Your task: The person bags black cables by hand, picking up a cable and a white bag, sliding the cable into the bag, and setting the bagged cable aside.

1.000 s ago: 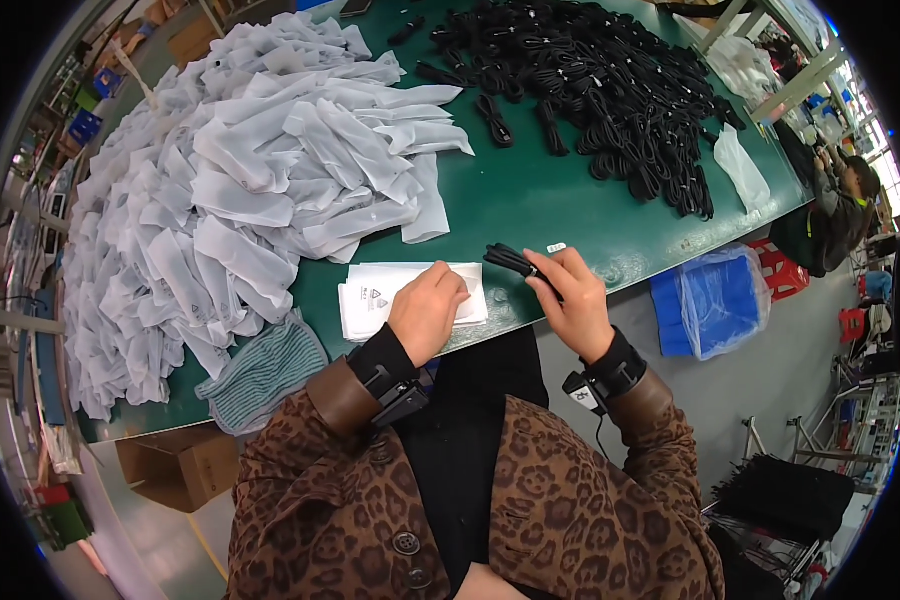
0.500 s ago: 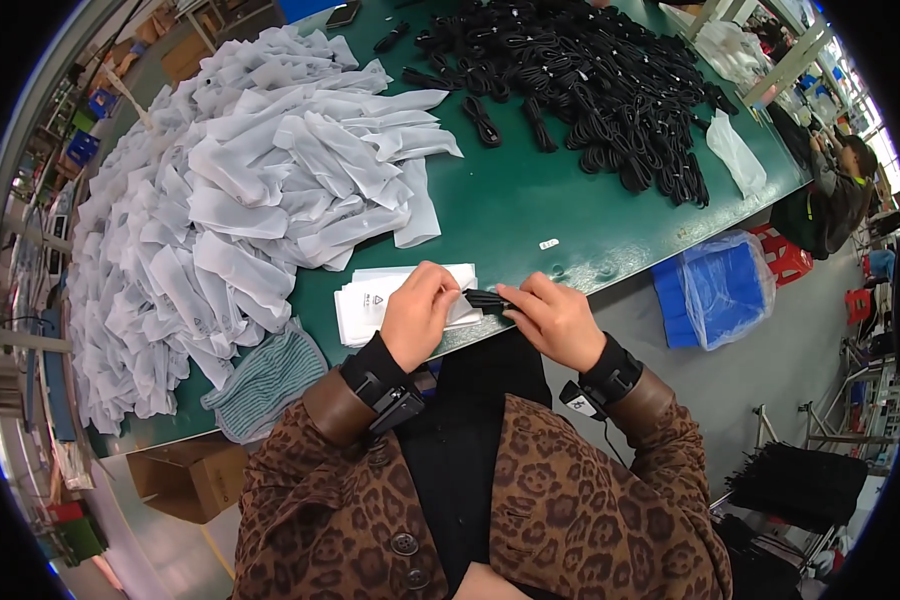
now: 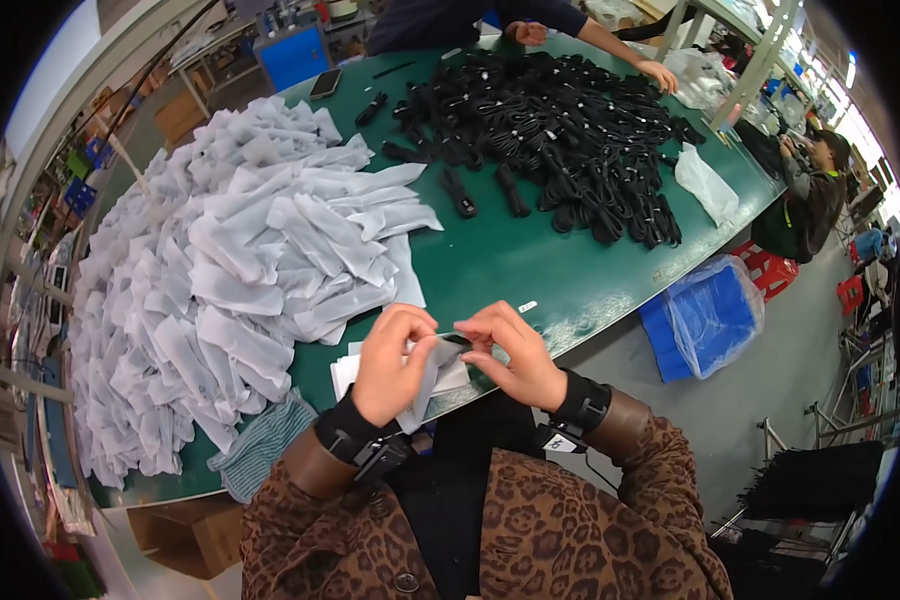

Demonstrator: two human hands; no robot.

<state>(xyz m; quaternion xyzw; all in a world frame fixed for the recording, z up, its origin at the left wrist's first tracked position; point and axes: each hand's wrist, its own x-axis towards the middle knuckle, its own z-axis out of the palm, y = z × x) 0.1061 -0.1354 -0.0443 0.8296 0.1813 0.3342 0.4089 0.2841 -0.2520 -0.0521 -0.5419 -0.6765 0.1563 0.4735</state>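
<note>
While the left hand (image 3: 395,365) pinches a translucent bag (image 3: 430,382) over the tabletop (image 3: 510,262), just beyond its near edge, the right hand (image 3: 517,358) touches the bag's upper end, its grip unclear. White sleeves (image 3: 344,376) lie stacked beneath. Farther off, pale bags (image 3: 240,260) heap leftward; bundled black cables (image 3: 570,130) pile before a co-worker's hand (image 3: 658,76).

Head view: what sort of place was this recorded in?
Likely a factory workshop: a green worktable bears a large heap of whitish pouches and another of bundled black cables, with another person's hand at the far side.
</note>
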